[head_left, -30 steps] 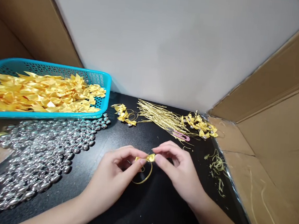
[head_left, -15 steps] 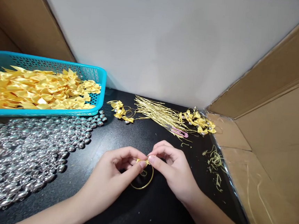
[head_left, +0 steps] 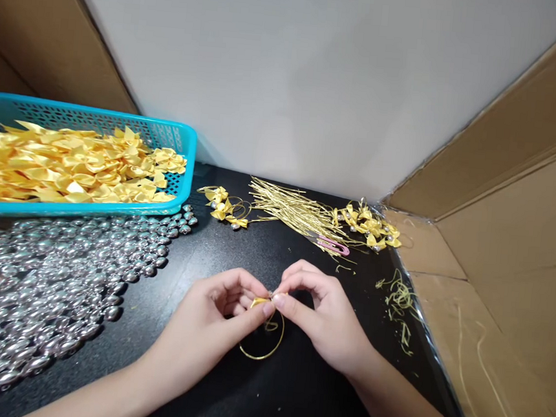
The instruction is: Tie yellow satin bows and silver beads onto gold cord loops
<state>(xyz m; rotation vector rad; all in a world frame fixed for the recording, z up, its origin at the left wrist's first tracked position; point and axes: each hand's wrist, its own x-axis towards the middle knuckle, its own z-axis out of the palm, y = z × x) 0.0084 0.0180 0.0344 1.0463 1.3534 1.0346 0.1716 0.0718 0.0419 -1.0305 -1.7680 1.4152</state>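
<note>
Thumb and fingertips of my left hand (head_left: pixel 230 308) pinch a small yellow ribbon bow (head_left: pixel 259 302). Close against it, my right hand (head_left: pixel 318 309) is closed in a pinch at the same spot, where the bow meets a gold cord (head_left: pixel 261 357). The cord hangs below the fingertips in a round loop, with a smaller curl inside it. Between the two hands the exact join of bow and cord is covered by the fingertips.
A blue basket (head_left: pixel 189 168) of yellow bows stands at the left, with many silver beads (head_left: pixel 72 281) before it. Behind my hands lie gold cords (head_left: pixel 292 206), a pink clip (head_left: pixel 334 246) and bow-and-bead pieces (head_left: pixel 368 226). Cord scraps (head_left: pixel 401 303) lie right, near cardboard walls (head_left: pixel 518 190).
The bow has turned between my fingertips and shows less of itself. The cord loop hangs slightly lower and wider. Both hands stay nearly in place.
</note>
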